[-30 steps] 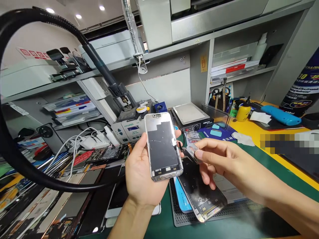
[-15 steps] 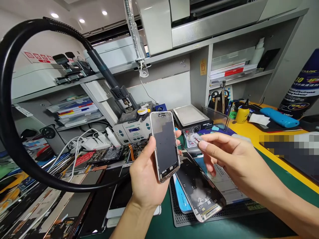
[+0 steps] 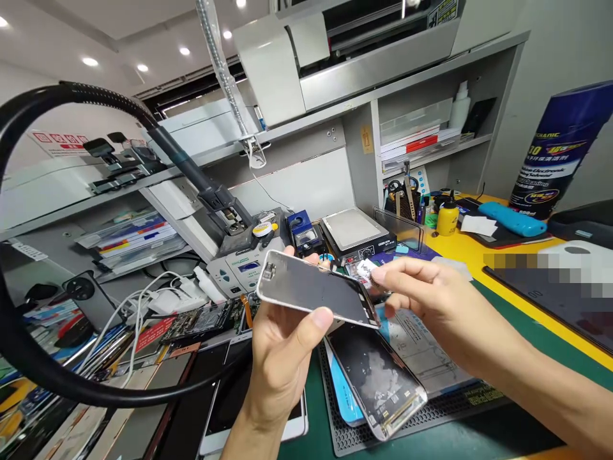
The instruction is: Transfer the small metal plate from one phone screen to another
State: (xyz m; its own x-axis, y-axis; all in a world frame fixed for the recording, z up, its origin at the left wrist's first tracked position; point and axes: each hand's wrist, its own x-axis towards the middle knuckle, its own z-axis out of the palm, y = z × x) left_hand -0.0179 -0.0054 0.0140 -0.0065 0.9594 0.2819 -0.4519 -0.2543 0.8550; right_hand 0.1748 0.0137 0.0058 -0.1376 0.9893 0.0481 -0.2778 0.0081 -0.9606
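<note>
My left hand [image 3: 282, 358] is closed round a phone screen [image 3: 306, 284], back side up, with its thumb along the near edge. The screen has a pale frame and a dark grey back. At its right end, my right hand [image 3: 440, 300] pinches a small thin card-like piece [image 3: 366, 271] with print on it. Whether that piece touches the screen I cannot tell. Below both hands lies a second phone screen [image 3: 378, 374] with silvery patches and a flex strip at its near end. It rests over a blue-and-white packet [image 3: 345, 397] on a perforated mat [image 3: 338, 441].
A flat heating plate [image 3: 355, 229] and a grey control box [image 3: 246, 262] stand behind. A black ring-shaped hose [image 3: 143, 396] loops across the left over several phone parts. At the right are a yellow bottle [image 3: 447, 216] and a large spray can [image 3: 550, 153].
My left hand has tipped the phone screen from upright to nearly level, its lower end now towards my right hand. The pinched piece is closer to the screen. The view has shifted.
</note>
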